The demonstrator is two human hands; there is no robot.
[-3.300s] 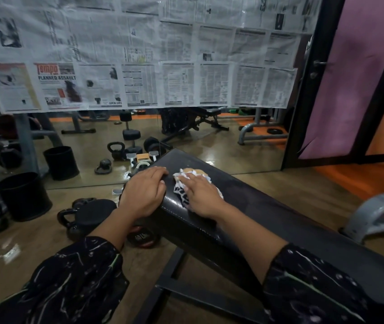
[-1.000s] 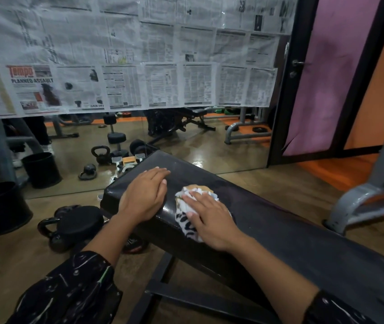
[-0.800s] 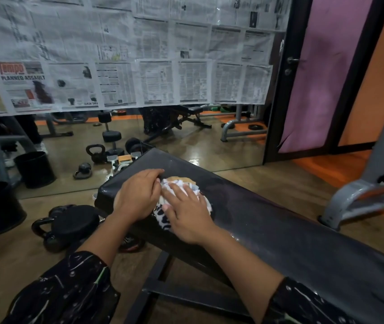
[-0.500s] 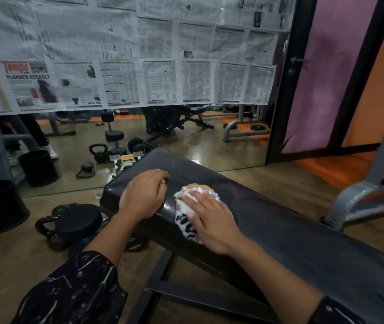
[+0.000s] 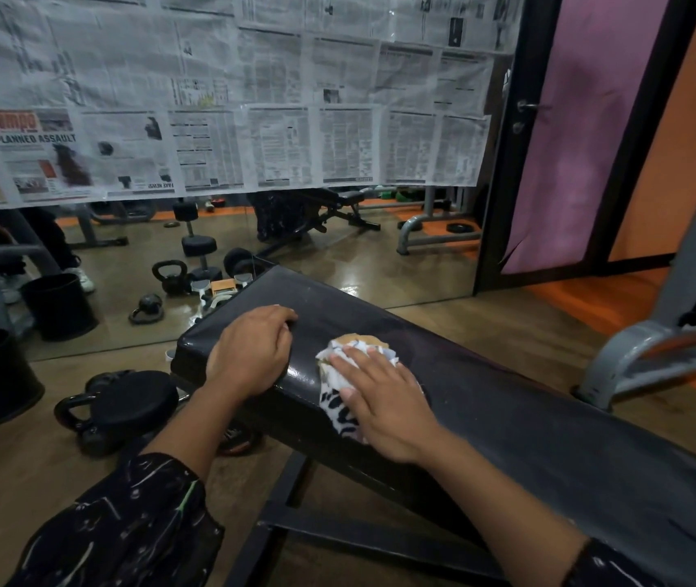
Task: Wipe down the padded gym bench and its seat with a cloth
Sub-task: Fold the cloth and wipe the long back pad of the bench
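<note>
Head view: our right hand [image 5: 384,400] presses flat, fingers straight, on the crumpled white black-patterned cloth [image 5: 339,400] at the black padded bench's [image 5: 549,438] near edge; left hand [image 5: 253,353], fingers curled, braces the end corner. Risk: cloth hangs over that edge and may slip off.

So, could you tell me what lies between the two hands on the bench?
Only bare black bench pad separates the left hand from the cloth under the right hand, head view.

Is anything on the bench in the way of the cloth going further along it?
Nothing visible. The right hand presses the cloth flat on the bench, and the padding toward the near end lies bare. The left hand rests on the other side.
</note>
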